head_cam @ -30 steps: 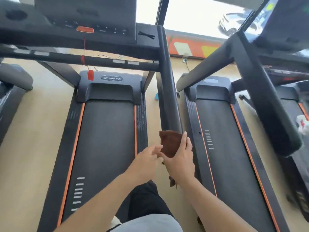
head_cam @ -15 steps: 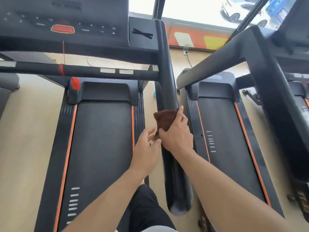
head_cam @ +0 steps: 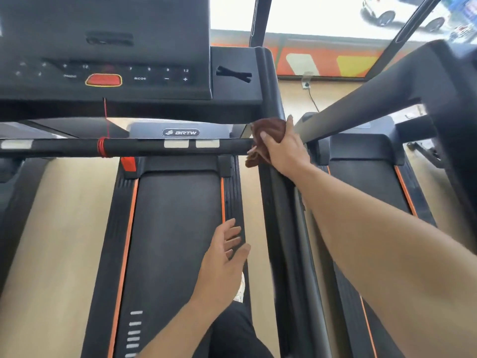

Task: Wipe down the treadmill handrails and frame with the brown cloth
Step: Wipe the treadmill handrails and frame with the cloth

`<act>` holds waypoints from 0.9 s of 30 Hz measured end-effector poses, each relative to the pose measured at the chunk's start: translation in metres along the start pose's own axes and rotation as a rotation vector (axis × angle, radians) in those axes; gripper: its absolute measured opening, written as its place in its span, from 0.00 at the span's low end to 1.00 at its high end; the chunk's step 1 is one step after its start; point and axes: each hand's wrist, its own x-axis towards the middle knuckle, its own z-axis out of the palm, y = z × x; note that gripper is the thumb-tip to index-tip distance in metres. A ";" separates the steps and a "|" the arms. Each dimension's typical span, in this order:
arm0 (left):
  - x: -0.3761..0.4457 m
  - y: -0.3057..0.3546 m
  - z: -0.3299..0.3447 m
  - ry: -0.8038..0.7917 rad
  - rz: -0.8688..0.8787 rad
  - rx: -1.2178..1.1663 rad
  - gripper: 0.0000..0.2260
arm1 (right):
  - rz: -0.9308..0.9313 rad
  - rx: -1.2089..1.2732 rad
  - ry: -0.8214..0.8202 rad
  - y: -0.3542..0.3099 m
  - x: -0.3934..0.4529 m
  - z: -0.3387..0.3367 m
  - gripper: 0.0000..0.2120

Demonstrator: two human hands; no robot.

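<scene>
You stand on the treadmill (head_cam: pixel 167 228) with the BRTW badge, its black belt edged by orange stripes running away from you toward the motor cover. A second treadmill (head_cam: pixel 361 192) lies just beside it on your right, over the pale wooden floor (head_cam: pixel 51 241). Above the belt sits the dark console (head_cam: pixel 108 47), with a row of faint keys and a red stop button (head_cam: pixel 103 80) outlined in yellow. Below the console the front crossbar (head_cam: pixel 129 147) runs left to right, carrying pale grip pads and a red cord (head_cam: pixel 102 147) wound round it, with a red clip hanging beneath.

The right handrail (head_cam: pixel 278 202) of your treadmill runs from the console corner back toward you, passing under your right forearm. Your right hand (head_cam: pixel 284 148) reaches forward to where that handrail meets the crossbar, fingers curled and clamped on the brown cloth (head_cam: pixel 268 127), pressing it against the top of the rail. The cloth is bunched under your palm, with a loose corner hanging down on the left side of the rail.

Your left hand (head_cam: pixel 224 257) hovers lower, over the right edge of the belt, fingers spread apart and relaxed, holding nothing. A white shoe toe (head_cam: pixel 240 290) peeks out below it.
</scene>
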 end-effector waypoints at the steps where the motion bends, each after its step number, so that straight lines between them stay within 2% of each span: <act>1: -0.003 -0.001 -0.004 0.009 -0.005 0.011 0.21 | 0.013 0.098 -0.035 0.003 0.007 -0.002 0.42; 3: -0.012 -0.004 -0.011 0.020 -0.006 0.029 0.21 | 0.081 0.334 -0.090 0.010 0.008 -0.007 0.48; 5: -0.029 -0.010 -0.018 0.023 -0.009 0.067 0.20 | 0.244 0.464 -0.038 0.018 -0.001 -0.010 0.63; 6: -0.039 -0.012 -0.021 0.028 -0.014 0.081 0.20 | 0.310 0.447 -0.010 0.022 -0.010 -0.010 0.67; 7: -0.049 -0.015 -0.024 0.032 -0.021 0.089 0.19 | 0.354 0.401 -0.010 0.026 -0.023 -0.011 0.67; 8: -0.060 -0.018 -0.025 0.030 -0.027 0.096 0.19 | 0.377 0.374 -0.045 0.028 -0.041 -0.013 0.63; 10: -0.082 -0.024 -0.025 0.025 -0.030 0.113 0.18 | 0.373 0.381 -0.109 0.033 -0.081 -0.015 0.45; 12: -0.105 -0.033 -0.023 0.004 -0.018 0.129 0.17 | 0.311 0.376 -0.114 0.042 -0.117 -0.016 0.38; 19: -0.180 -0.069 -0.009 -0.061 0.044 0.117 0.12 | 0.085 -0.041 -0.035 0.070 -0.253 -0.012 0.49; 23: -0.211 -0.087 0.004 -0.063 0.064 0.098 0.11 | -0.022 -0.257 0.032 0.107 -0.317 0.001 0.48; 27: -0.228 -0.098 0.018 -0.070 0.103 0.084 0.10 | -0.034 -0.256 0.113 0.141 -0.369 0.015 0.46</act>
